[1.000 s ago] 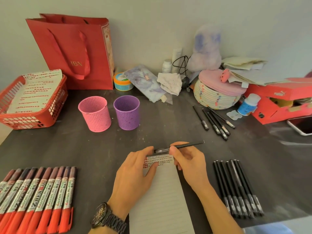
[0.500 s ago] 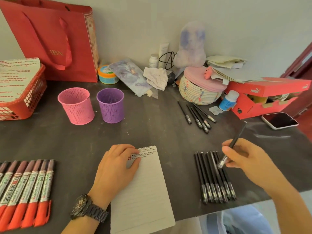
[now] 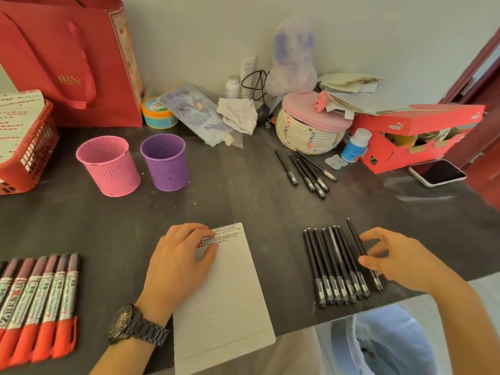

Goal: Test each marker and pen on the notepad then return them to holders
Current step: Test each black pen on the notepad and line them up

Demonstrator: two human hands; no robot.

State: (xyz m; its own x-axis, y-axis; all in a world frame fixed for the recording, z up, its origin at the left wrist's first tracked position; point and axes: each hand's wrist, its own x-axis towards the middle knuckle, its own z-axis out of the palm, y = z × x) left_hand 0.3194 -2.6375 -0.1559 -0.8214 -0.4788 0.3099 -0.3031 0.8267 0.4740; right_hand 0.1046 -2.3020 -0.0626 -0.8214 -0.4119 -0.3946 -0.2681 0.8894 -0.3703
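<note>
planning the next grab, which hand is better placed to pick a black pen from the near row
Right. The right hand touches the near pen row; the left hand presses the notepad, farther away.

wall (image 3: 351, 36): pale, plain | table (image 3: 243, 190): dark | door frame (image 3: 481, 63): red-brown, at right

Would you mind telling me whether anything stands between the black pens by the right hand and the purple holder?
Nothing visible does. Bare tabletop runs from the black pens at the right hand to the purple holder; the notepad, under the left hand, lies flat on the near side of it.
</note>
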